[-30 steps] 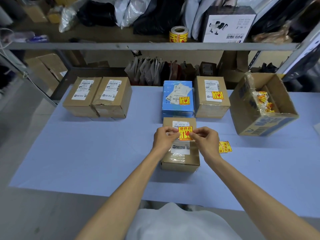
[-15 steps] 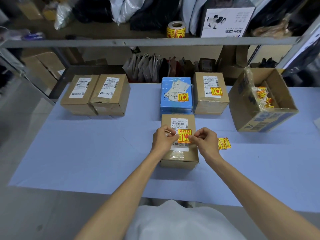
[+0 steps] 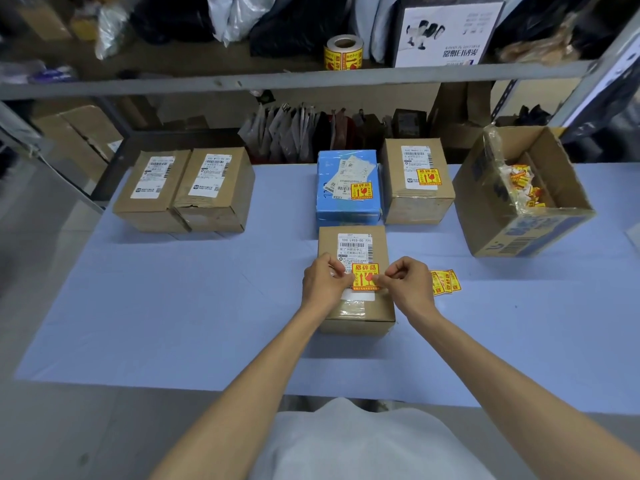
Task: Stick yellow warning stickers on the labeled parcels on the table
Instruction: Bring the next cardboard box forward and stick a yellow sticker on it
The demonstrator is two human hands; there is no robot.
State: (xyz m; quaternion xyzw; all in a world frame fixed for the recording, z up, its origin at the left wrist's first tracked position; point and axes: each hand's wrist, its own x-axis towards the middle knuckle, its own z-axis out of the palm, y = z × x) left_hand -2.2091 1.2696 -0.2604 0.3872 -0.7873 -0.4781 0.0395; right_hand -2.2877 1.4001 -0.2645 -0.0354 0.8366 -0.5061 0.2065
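Note:
A small brown parcel (image 3: 356, 318) with a white label lies in front of me on the blue table (image 3: 173, 299). A yellow warning sticker (image 3: 363, 276) sits low on its label. My left hand (image 3: 323, 284) pinches the sticker's left edge and my right hand (image 3: 408, 285) pinches its right edge. Behind it, a blue parcel (image 3: 348, 209) and a brown parcel (image 3: 417, 202) each carry a yellow sticker. Two brown parcels (image 3: 183, 192) at the back left have only white labels.
Loose yellow stickers (image 3: 445, 282) lie on the table just right of my right hand. An open cardboard box (image 3: 519, 230) with sticker scraps stands at the back right. A sticker roll (image 3: 343, 51) sits on the shelf above.
Both hands have brought the sticker down from the label's middle to its lower part, and it now lies against the parcel.

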